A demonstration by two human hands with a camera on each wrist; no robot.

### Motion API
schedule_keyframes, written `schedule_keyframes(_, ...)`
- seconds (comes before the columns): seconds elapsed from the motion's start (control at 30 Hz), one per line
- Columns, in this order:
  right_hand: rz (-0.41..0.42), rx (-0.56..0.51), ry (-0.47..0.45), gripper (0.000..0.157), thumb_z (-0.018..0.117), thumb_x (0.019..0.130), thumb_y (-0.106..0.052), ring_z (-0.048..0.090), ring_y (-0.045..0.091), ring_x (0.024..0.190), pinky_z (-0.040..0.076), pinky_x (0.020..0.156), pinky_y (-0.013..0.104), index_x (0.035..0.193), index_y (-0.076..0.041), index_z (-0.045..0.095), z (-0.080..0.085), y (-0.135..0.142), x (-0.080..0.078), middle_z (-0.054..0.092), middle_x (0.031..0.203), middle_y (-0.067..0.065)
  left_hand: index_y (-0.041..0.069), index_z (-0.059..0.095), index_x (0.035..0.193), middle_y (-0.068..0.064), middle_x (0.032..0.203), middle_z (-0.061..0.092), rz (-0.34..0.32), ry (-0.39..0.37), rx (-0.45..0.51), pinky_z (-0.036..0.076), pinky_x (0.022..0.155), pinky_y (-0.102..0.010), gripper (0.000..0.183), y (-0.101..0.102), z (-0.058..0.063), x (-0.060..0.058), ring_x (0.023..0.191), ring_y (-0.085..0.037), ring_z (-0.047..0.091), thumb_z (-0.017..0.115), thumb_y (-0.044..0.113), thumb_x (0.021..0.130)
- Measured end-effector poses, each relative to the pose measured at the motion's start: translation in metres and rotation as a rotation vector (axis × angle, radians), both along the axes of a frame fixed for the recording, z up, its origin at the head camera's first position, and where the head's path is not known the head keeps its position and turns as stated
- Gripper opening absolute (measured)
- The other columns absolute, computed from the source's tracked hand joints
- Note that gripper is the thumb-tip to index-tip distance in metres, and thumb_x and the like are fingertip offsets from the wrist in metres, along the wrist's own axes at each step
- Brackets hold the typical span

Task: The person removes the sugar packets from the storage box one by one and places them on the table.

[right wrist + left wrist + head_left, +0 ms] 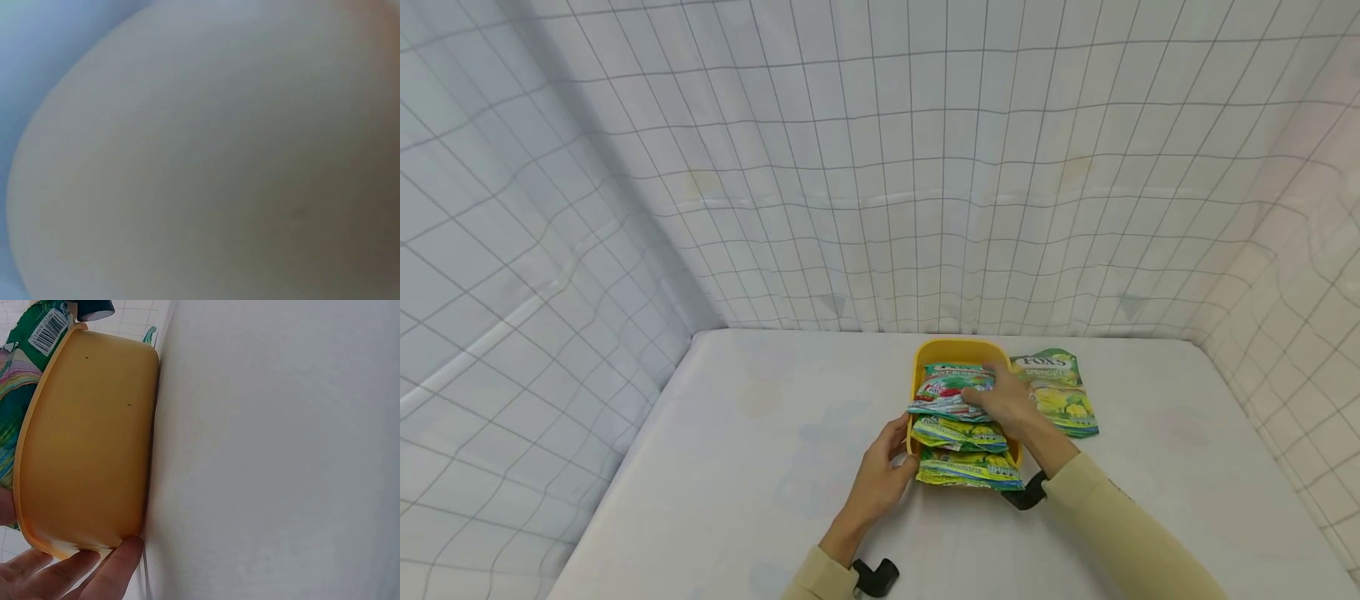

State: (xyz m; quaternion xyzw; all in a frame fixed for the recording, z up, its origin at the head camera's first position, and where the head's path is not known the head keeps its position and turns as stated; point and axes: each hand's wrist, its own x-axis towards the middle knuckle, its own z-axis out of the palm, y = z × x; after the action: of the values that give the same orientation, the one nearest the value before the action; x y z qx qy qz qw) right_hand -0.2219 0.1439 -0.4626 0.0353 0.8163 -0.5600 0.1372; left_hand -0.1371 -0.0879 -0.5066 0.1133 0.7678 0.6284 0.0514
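Observation:
A yellow plastic bin (964, 348) stands on the white table, with candy bags lying in a row inside it. My left hand (880, 475) grips the bin's front left corner, its fingers along the side wall; the left wrist view shows fingertips (128, 553) against the yellow wall. My right hand (1009, 402) reaches over the bin's right rim and pinches a green and red candy bag (943, 387), thumb on its front. Nearer me lie two yellow-green candy bags (958, 433), the front one overhanging the rim. The right wrist view is blurred, with only a pale surface close up.
Flat on the table, right of the bin, lies another green and yellow candy bag (1062, 396) marked FOX'S. White sheets with a grid pattern (880, 208) hang behind the table and along both sides. The white tabletop (760, 417) extends to the left of the bin.

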Motion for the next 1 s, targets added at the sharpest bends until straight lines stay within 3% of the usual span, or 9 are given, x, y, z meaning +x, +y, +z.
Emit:
schedule_keyframes(0.27, 0.012, -0.077, 0.041, 0.075, 0.070, 0.094, -0.005, 0.024, 0.050, 0.145, 0.043, 0.104, 0.060, 0.158, -0.001, 0.030, -0.003, 0.002, -0.001, 0.022, 0.161, 0.029, 0.004, 0.038, 0.155, -0.016, 0.154, 0.046, 0.007, -0.009, 0.008, 0.047, 0.104, -0.049, 0.061, 0.000, -0.001, -0.001, 0.131, -0.033, 0.053, 0.059, 0.006, 0.099)
schedule_keyframes(0.33, 0.017, -0.105, 0.047, 0.076, 0.071, 0.093, -0.002, 0.023, 0.049, 0.146, 0.049, 0.097, 0.053, 0.158, -0.002, 0.031, -0.005, 0.003, -0.003, 0.021, 0.162, 0.029, 0.005, 0.038, 0.155, -0.016, 0.154, 0.046, 0.008, -0.012, 0.013, 0.047, 0.104, -0.049, 0.061, 0.000, -0.001, -0.001, 0.131, -0.033, 0.053, 0.060, 0.006, 0.098)
schedule_keyframes(0.37, 0.019, -0.117, 0.050, 0.076, 0.071, 0.093, 0.000, 0.032, 0.049, 0.141, 0.051, 0.092, 0.049, 0.158, -0.002, 0.031, -0.005, 0.003, -0.004, 0.020, 0.162, 0.029, 0.005, 0.038, 0.156, -0.015, 0.154, 0.046, 0.008, -0.016, 0.017, 0.047, 0.104, -0.049, 0.061, 0.000, -0.001, -0.001, 0.131, -0.033, 0.053, 0.060, 0.006, 0.098)
schedule_keyframes(0.5, 0.010, -0.145, 0.046, 0.077, 0.071, 0.091, 0.004, 0.037, 0.047, 0.139, 0.051, 0.076, 0.037, 0.158, -0.005, 0.034, -0.007, 0.003, -0.006, 0.018, 0.164, 0.027, 0.006, 0.037, 0.157, -0.014, 0.153, 0.047, 0.004, -0.011, 0.017, 0.046, 0.103, -0.050, 0.062, 0.000, -0.001, -0.001, 0.130, -0.032, 0.053, 0.059, 0.007, 0.099)
schedule_keyframes(0.57, 0.008, -0.154, 0.043, 0.078, 0.071, 0.090, 0.005, 0.038, 0.047, 0.138, 0.053, 0.076, 0.037, 0.158, -0.005, 0.034, -0.007, 0.003, -0.005, 0.018, 0.164, 0.027, 0.006, 0.036, 0.157, -0.014, 0.152, 0.048, 0.004, -0.007, 0.015, 0.046, 0.104, -0.051, 0.063, 0.000, -0.001, 0.000, 0.129, -0.032, 0.053, 0.059, 0.007, 0.099)
schedule_keyframes(0.6, 0.007, -0.160, 0.042, 0.078, 0.071, 0.090, 0.006, 0.027, 0.046, 0.146, 0.054, 0.080, 0.037, 0.158, -0.005, 0.035, -0.007, 0.004, -0.004, 0.018, 0.165, 0.026, 0.005, 0.036, 0.157, -0.015, 0.152, 0.048, 0.003, -0.003, 0.015, 0.046, 0.104, -0.051, 0.063, -0.001, -0.001, 0.000, 0.129, -0.032, 0.053, 0.059, 0.007, 0.099)
schedule_keyframes(0.8, 0.004, -0.233, 0.042, 0.080, 0.070, 0.087, 0.011, 0.015, 0.045, 0.151, 0.054, 0.088, 0.041, 0.157, -0.003, 0.036, -0.004, 0.006, 0.001, 0.015, 0.166, 0.026, 0.006, 0.036, 0.157, -0.014, 0.151, 0.049, 0.004, 0.013, -0.002, 0.046, 0.104, -0.049, 0.063, -0.001, -0.003, 0.001, 0.129, -0.030, 0.054, 0.059, 0.006, 0.099)
schedule_keyframes(0.9, -0.015, -0.260, 0.044, 0.080, 0.069, 0.086, 0.012, 0.015, 0.044, 0.151, 0.054, 0.085, 0.037, 0.157, -0.004, 0.037, -0.003, 0.007, 0.003, 0.015, 0.166, 0.024, 0.006, 0.035, 0.158, -0.014, 0.152, 0.049, 0.001, 0.022, -0.003, 0.046, 0.104, -0.049, 0.063, -0.001, -0.003, 0.001, 0.129, -0.030, 0.054, 0.058, 0.005, 0.099)
schedule_keyframes(1.0, -0.048, -0.289, 0.036, 0.081, 0.068, 0.086, 0.014, 0.026, 0.044, 0.148, 0.055, 0.081, 0.034, 0.158, -0.007, 0.038, -0.002, 0.008, 0.005, 0.016, 0.166, 0.022, 0.006, 0.035, 0.158, -0.014, 0.152, 0.048, -0.001, 0.030, -0.005, 0.045, 0.105, -0.050, 0.063, -0.001, -0.003, 0.001, 0.129, -0.031, 0.054, 0.058, 0.005, 0.099)
